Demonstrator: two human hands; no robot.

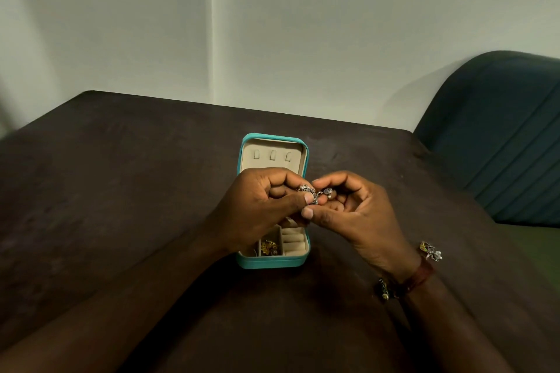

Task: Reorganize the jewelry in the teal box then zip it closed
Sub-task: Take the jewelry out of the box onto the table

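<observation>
A small teal jewelry box (274, 262) lies open on the dark table, its lid (272, 154) raised at the back with three hooks on the cream lining. Gold jewelry (269, 247) sits in a front compartment, beside cream ring rolls (293, 242). Above the box, my left hand (260, 206) and my right hand (351, 212) meet, both pinching a tangled silver chain with small charms (315, 193). My hands hide the middle of the box.
On the table to the right of my right wrist lies a silver and gold piece (431, 252); a dark piece (383, 289) lies near the wrist's left side. A teal upholstered chair (500, 130) stands at the right. A pale wall rises behind the dark table (121, 175).
</observation>
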